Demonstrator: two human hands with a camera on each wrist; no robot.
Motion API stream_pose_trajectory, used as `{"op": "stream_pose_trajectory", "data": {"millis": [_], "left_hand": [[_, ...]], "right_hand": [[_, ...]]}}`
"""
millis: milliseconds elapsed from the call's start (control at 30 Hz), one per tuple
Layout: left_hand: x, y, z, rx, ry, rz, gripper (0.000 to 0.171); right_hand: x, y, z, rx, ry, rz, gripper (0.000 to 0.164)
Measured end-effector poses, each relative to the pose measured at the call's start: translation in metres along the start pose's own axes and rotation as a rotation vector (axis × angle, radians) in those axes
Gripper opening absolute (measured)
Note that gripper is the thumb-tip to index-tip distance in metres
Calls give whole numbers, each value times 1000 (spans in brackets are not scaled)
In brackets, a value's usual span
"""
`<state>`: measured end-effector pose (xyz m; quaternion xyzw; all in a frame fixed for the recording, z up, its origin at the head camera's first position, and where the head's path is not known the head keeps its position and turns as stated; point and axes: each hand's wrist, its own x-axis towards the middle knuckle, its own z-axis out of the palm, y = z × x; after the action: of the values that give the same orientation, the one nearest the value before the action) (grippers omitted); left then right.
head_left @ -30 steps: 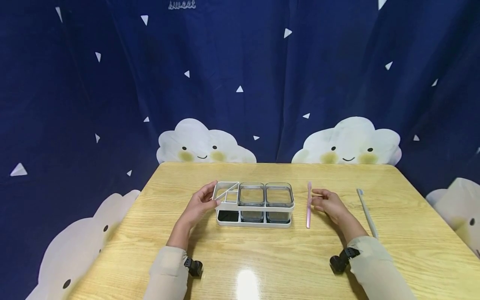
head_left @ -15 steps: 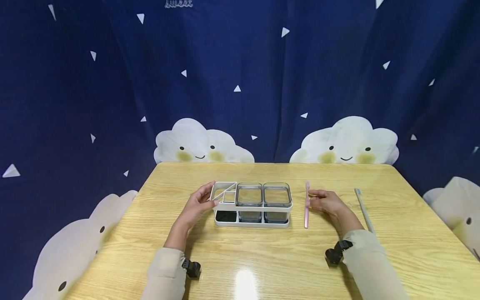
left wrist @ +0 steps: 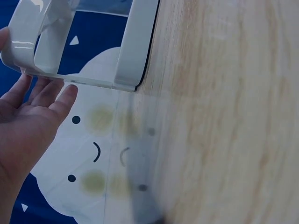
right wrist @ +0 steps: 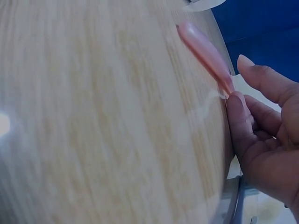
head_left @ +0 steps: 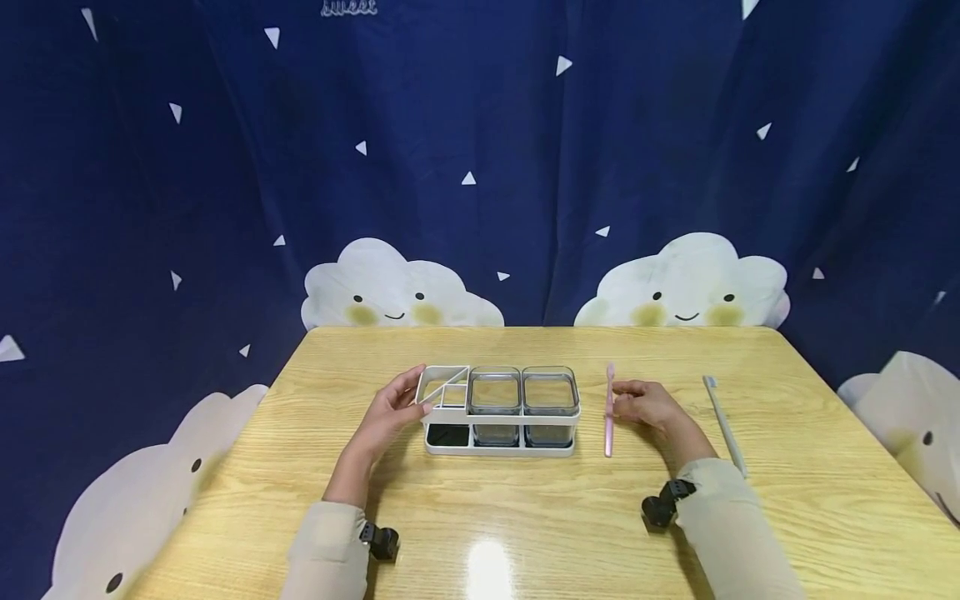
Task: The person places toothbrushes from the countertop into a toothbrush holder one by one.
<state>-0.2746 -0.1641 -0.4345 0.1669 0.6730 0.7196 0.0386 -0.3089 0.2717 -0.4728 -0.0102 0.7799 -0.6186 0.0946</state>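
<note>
Rack (head_left: 522, 420), white and two-tiered, stood on the wooden table (head_left: 442, 508) with the left hand (head_left: 389, 414) at its left end. That hand was partly open, just wide enough to span the end of the rack: the thumb lay on the front rail and the fingers reached round to the back corner, so that it gripped the rack lightly between them. The left wrist view showed the fingertips meeting the edge of its upper tier. To the right of the rack, just beside it, was the pink toothbrush (head_left: 608, 436), bristle end away from the person. The right hand (head_left: 654, 406), coming from the brush's far side from the rack, was nearly closed, pinching the brush around its middle; one finger stretched out apart from the thumb, and whether it touched the brush could not be told. A grey toothbrush (head_left: 724, 425) lay further right of the rack, beyond the right hand. Within the rack's middle and right compartments sat two clear cups, the left cup (head_left: 495, 435) and the right cup (head_left: 548, 435).
</note>
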Motion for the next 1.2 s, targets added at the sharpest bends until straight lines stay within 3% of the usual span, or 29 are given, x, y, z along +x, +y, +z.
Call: {"op": "stream_pose_trajectory", "data": {"millis": [467,833,1200], "left_hand": [[0,0,1,-7,-10,4,65],[0,0,-1,18,-6,18,63],[0,1,0,14,-13,10,64]], "right_hand": [[-4,-9,7,-64,41,27,57],[1,-6,12,4,73,41,60],[-1,-11,21,-198,186,50,62]]}}
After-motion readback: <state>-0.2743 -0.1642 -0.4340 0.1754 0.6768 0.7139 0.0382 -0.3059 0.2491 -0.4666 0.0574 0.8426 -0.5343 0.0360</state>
